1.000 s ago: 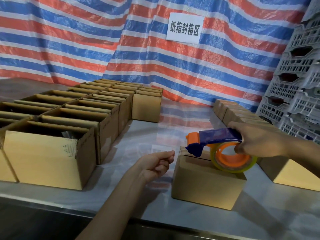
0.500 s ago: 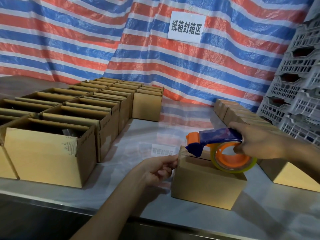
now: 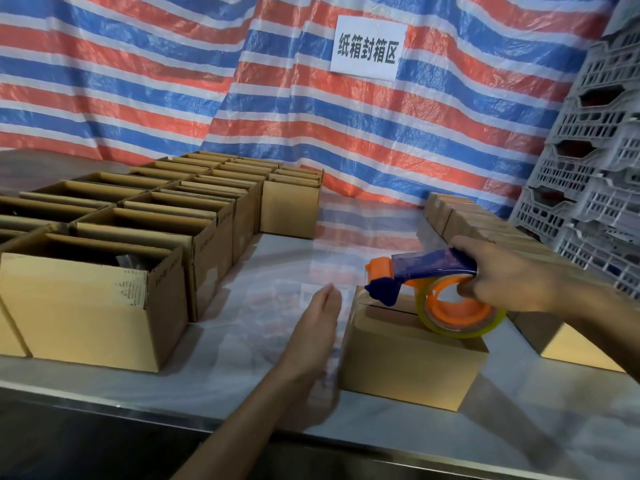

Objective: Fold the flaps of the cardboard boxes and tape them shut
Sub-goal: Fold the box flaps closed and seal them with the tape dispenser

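Observation:
A small closed cardboard box (image 3: 408,362) sits near the table's front edge, its flaps folded flat. My right hand (image 3: 502,275) grips a blue and orange tape dispenser (image 3: 433,282) with a roll of clear tape, held over the box's top, its nose at the top's left edge. With straight fingers, my left hand (image 3: 317,323) lies flat against the box's left side, slightly blurred. Several open boxes (image 3: 93,299) stand in rows on the left.
A row of closed boxes (image 3: 485,223) runs along the right, one (image 3: 571,344) close behind the worked box. Grey plastic crates (image 3: 595,174) are stacked at far right. A striped tarp with a white sign (image 3: 367,46) hangs behind. The steel table (image 3: 284,258) shows between the groups.
My left hand has moved right from a loose curl beside the box and flattened against its left side. The right hand and dispenser have barely moved.

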